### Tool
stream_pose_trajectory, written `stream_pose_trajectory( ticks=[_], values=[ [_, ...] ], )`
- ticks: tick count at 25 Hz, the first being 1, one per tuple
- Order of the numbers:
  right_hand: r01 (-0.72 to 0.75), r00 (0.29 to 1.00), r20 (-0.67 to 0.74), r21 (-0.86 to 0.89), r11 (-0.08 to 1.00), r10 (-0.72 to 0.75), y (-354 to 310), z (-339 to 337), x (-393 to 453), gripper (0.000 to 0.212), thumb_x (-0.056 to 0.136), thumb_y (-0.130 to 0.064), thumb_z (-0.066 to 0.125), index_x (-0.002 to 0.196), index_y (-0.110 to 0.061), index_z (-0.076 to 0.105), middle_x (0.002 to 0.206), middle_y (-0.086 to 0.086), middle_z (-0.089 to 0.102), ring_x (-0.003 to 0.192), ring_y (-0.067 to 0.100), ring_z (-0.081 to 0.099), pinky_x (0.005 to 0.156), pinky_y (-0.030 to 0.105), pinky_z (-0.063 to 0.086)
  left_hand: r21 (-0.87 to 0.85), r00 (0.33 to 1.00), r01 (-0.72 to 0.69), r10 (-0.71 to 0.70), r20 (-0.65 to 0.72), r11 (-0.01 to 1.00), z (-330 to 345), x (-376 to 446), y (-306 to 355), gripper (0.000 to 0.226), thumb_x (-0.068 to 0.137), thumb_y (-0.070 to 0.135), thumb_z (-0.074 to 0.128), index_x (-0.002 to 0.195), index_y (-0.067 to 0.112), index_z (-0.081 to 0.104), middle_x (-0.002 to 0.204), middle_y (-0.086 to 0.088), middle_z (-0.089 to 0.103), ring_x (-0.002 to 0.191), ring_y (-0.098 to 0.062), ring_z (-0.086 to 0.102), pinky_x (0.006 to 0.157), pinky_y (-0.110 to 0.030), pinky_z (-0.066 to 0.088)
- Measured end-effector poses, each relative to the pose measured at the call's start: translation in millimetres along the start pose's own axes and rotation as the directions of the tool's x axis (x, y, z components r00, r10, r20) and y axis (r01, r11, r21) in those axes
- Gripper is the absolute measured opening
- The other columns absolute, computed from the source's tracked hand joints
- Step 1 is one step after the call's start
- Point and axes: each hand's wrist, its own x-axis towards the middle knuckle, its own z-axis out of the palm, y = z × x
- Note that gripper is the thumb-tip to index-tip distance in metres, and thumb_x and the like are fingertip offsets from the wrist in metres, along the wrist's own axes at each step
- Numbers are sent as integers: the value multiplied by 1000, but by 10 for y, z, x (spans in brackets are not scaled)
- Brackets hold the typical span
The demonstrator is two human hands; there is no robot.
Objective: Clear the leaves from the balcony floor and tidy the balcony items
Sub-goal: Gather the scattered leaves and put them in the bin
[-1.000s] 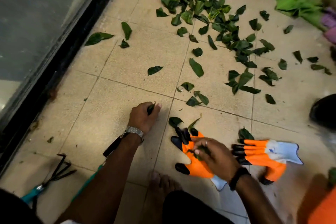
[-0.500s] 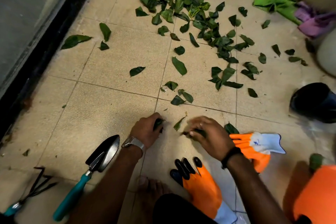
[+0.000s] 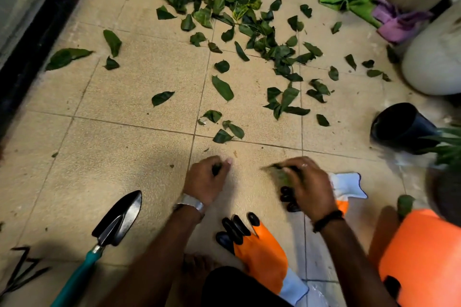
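The left hand (image 3: 204, 182) curls its fingers (image 3: 225, 163) around a small dark leaf; the right hand (image 3: 308, 188) grips blurred leaves above an orange glove (image 3: 262, 254). Loose leaves (image 3: 222, 87) litter the tiled floor (image 3: 119, 147) ahead, with a trowel (image 3: 117, 219) to the left.

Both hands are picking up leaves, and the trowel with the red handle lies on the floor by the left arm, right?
Not quite: the head view shows the trowel has a teal handle, not red. The rest holds: left hand and right hand both grip leaves, and the trowel lies by the left arm.
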Motion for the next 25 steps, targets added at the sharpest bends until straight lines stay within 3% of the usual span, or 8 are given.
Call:
stream_pose_trajectory(
  ticks=[4,7,12,14,17,20,23,25],
  values=[
    [-248,964,50,-190,950,261,600,-454,-517,25,89,-2,67,91,-27,65,78,-13,58,77,9,60,65,9,35,134,951,-150,106,291,980,479,-228,117,10,98,43,54,98,32,54,48,8,48,41,-5,42,46,-26,32],
    [-323,909,199,-222,920,367,815,-640,-736,32,86,-8,73,80,-38,62,73,-14,67,71,2,64,63,18,46,136,980,-66,39,195,988,551,-191,118,14,95,45,58,92,32,57,61,8,61,53,-7,56,51,-28,44],
    [-405,906,75,-123,906,415,793,-465,-537,39,86,-14,74,122,-25,63,99,-4,72,95,15,66,83,30,51,127,997,19,-29,74,992,395,91,93,9,90,38,67,93,33,60,83,12,71,72,-8,66,64,-29,54],
    [-430,884,118,-171,887,452,856,-300,-598,32,85,-18,75,115,-24,65,101,2,73,97,22,68,82,29,51,130,962,-72,35,270,989,549,-15,214,13,90,35,66,101,34,59,81,8,72,72,-10,67,68,-33,56],
    [-415,898,68,-199,888,435,838,-276,-655,28,80,-13,79,80,-33,60,83,3,66,87,30,67,72,30,47,241,805,-300,109,583,923,953,-405,476,37,90,48,61,121,31,52,86,-4,72,82,-26,68,73,-38,54],
    [-414,901,59,-184,892,430,797,-382,-616,47,74,-6,84,69,-40,52,84,3,63,85,33,66,73,33,49,434,801,-352,27,598,829,1364,-773,538,48,88,58,58,123,26,51,103,-10,69,97,-37,64,75,-38,47],
    [-421,903,-121,-65,905,411,629,-492,-377,25,84,-9,76,85,-31,65,88,0,70,76,19,66,67,29,50,500,773,-220,-163,613,838,1645,-740,353,45,90,51,51,124,23,62,117,-11,67,109,-37,63,94,-41,48],
    [-372,891,-241,103,923,386,429,-380,26,12,88,-10,73,96,-19,69,89,1,69,80,18,65,67,23,48,490,755,-248,-151,638,835,1590,-603,233,46,90,52,44,121,25,65,114,-11,68,107,-35,64,95,-44,50]
  ],
)
